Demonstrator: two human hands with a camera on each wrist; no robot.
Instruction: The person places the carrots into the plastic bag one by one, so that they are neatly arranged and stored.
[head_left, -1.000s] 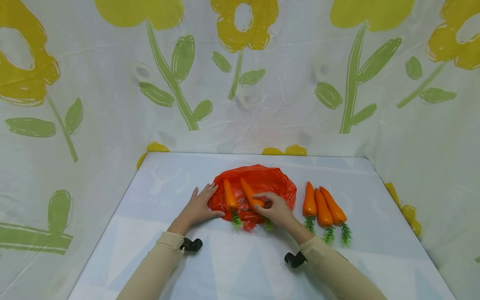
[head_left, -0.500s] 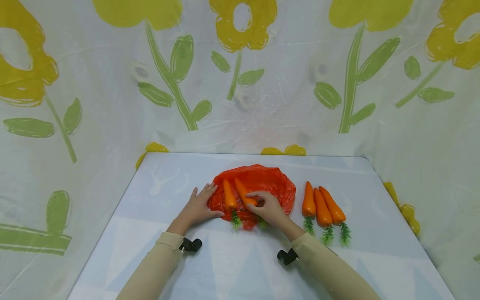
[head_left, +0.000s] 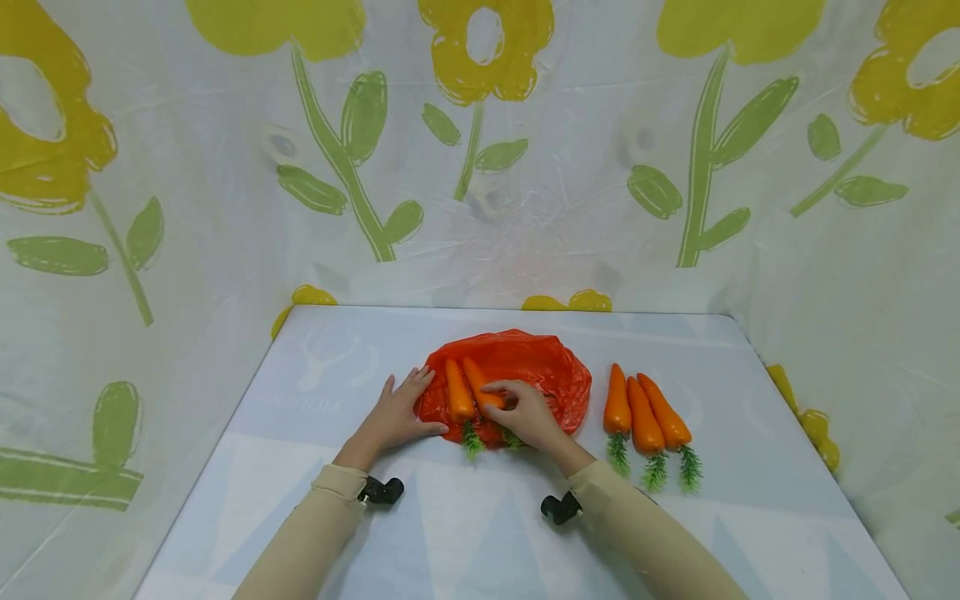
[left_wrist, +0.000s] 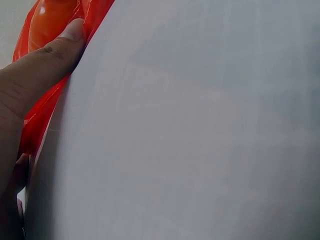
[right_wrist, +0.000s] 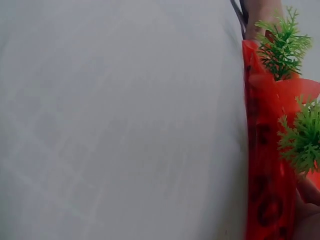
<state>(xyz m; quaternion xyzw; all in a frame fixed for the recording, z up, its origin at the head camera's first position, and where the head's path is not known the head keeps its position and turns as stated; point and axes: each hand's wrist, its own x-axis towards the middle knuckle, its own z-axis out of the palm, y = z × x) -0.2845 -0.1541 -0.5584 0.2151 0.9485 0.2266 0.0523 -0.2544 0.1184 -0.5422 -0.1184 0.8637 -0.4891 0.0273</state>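
Observation:
A red plastic bag (head_left: 555, 367) lies spread on the table. My left hand (head_left: 401, 410) rests along its left edge with the fingers extended; the thumb (left_wrist: 60, 47) presses the bag's rim in the left wrist view. One orange carrot (head_left: 459, 393) lies on the bag, its green top pointing toward me. Just right of it, my right hand (head_left: 531, 412) pinches a second carrot (head_left: 474, 377) near its thick end, between thumb and fingers. Both leafy tops show in the right wrist view, the nearer tuft (right_wrist: 305, 137) belonging to the pinched carrot.
Three more carrots (head_left: 647, 417) lie side by side on the table (head_left: 315, 517), right of the bag, leaves toward me. A flower-printed curtain (head_left: 570, 200) encloses the table at the back and sides.
My right hand has slid the pinched carrot leftward across the bag, closer to the first carrot. The left hand has stayed in place.

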